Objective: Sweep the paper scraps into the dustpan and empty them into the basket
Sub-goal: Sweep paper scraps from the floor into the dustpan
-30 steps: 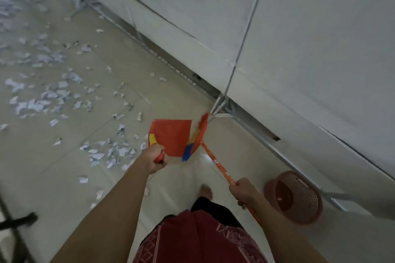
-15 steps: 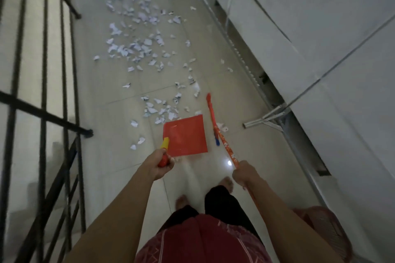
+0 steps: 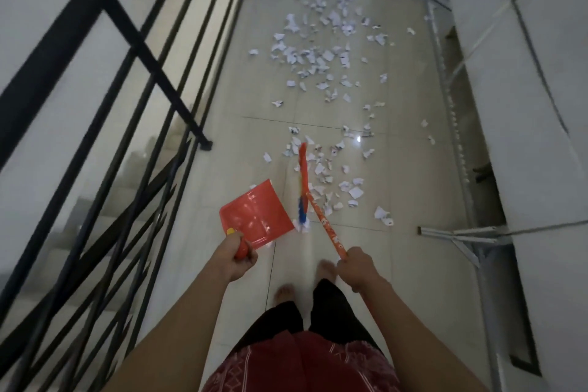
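The left hand [image 3: 237,256] is wrapped around the handle of a red dustpan [image 3: 256,216], held above the floor [image 3: 404,169]. The right hand [image 3: 358,267] is closed around an orange broom [image 3: 313,200] whose bristle end sits among paper scraps [image 3: 321,54] strewn along the floor ahead. A black railing [image 3: 133,99] runs along the left.

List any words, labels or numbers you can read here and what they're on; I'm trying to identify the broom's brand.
No text can be read anywhere.
Broom handle, in the right hand: white marks, too blurred to read.
Red dustpan, in the left hand: no label visible.
Paper scraps: too small to tell any print.
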`<action>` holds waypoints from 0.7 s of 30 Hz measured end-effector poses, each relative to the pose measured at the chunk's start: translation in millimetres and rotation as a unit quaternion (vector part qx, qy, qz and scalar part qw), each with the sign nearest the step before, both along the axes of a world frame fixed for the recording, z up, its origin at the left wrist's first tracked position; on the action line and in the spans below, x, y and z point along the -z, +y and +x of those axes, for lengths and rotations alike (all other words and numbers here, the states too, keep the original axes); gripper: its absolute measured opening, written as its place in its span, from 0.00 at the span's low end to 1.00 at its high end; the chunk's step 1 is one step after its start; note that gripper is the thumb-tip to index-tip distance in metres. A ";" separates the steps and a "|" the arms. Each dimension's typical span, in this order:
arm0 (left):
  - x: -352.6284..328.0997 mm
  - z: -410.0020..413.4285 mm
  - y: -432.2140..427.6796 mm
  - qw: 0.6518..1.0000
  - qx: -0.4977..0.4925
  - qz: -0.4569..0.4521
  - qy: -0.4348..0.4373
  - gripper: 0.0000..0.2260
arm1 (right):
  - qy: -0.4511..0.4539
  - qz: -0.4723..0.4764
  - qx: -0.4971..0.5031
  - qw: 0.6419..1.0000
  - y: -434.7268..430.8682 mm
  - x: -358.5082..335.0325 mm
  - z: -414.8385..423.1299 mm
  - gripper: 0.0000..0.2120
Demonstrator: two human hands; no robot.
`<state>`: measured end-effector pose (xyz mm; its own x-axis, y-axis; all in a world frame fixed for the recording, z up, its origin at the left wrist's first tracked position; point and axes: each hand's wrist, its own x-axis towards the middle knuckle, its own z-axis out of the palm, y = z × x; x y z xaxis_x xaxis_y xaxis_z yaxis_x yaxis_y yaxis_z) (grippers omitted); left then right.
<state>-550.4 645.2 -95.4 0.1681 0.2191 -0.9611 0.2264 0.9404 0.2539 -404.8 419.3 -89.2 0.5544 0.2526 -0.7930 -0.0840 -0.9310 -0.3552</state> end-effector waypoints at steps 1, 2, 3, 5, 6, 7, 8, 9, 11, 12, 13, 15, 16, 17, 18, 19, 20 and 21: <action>0.1 -5.1 4.1 1.000 -0.010 0.003 0.010 0.04 | 0.005 0.008 -0.004 1.000 10.3 -1.7 2.0 0.05; 0.1 -10.3 8.2 1.000 -0.020 0.006 0.023 0.05 | 0.011 0.013 -0.010 1.000 20.6 -2.3 4.4 0.07; 2.6 -17.2 13.7 0.999 -0.035 0.010 0.035 0.05 | 0.025 0.014 -0.019 0.999 34.5 -1.5 7.0 0.07; 5.7 -29.9 20.2 0.997 -0.058 0.016 0.045 0.05 | 0.045 0.018 -0.036 0.998 56.4 0.5 12.3 0.08; 4.7 -35.4 22.2 0.996 -0.070 0.018 0.045 0.05 | 0.054 0.020 -0.050 0.997 65.8 2.8 15.4 0.09; 3.9 -40.2 25.4 0.995 -0.081 0.019 0.055 0.06 | 0.064 0.017 -0.074 0.995 76.4 5.7 18.7 0.09; 5.1 -50.8 26.5 0.992 -0.106 0.015 0.074 0.06 | 0.080 0.009 -0.110 0.991 89.8 11.9 19.2 0.08; 2.3 -53.2 27.9 0.992 -0.101 0.018 0.076 0.06 | 0.085 0.008 -0.124 0.989 95.9 13.1 21.0 0.08; 0.1 -61.6 28.5 0.990 -0.113 0.018 0.083 0.06 | 0.106 0.002 -0.152 0.983 109.3 18.9 23.9 0.08; -1.1 -64.5 29.5 0.989 -0.118 0.021 0.092 0.07 | 0.117 0.000 -0.162 0.980 116.4 22.8 25.6 0.08; 0.2 -67.1 32.0 0.986 -0.129 0.019 0.104 0.07 | 0.129 -0.007 -0.179 0.975 126.4 28.2 27.9 0.08; 5.8 -73.4 31.4 0.979 -0.159 0.010 0.125 0.07 | 0.144 -0.026 -0.215 0.966 140.5 38.7 31.2 0.07; 6.1 -75.6 31.4 0.976 -0.173 0.011 0.133 0.07 | 0.143 -0.033 -0.229 0.962 144.8 43.1 32.3 0.07; 7.4 -78.9 31.0 0.970 -0.196 0.007 0.141 0.07 | 0.140 -0.041 -0.249 0.957 150.6 48.6 32.9 0.08; 9.3 -81.0 31.6 0.966 -0.215 0.006 0.145 0.07 | 0.134 -0.048 -0.268 0.953 153.9 53.1 32.8 0.09; 12.1 -82.6 31.4 0.961 -0.234 0.008 0.147 0.07 | 0.127 -0.058 -0.291 0.947 155.9 58.1 32.6 0.10; 14.2 -82.6 30.3 0.955 -0.257 0.006 0.146 0.07 | 0.116 -0.068 -0.321 0.938 157.7 64.7 32.8 0.11; 16.0 -81.8 28.9 0.952 -0.272 0.005 0.143 0.07 | 0.106 -0.077 -0.344 0.930 157.5 70.8 33.3 0.12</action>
<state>-632.2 674.2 -111.4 -0.2408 0.2083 -0.9480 -0.2322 0.9360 0.2646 -371.5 576.8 -160.0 0.1297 0.3640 -0.9223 0.4972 -0.8287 -0.2571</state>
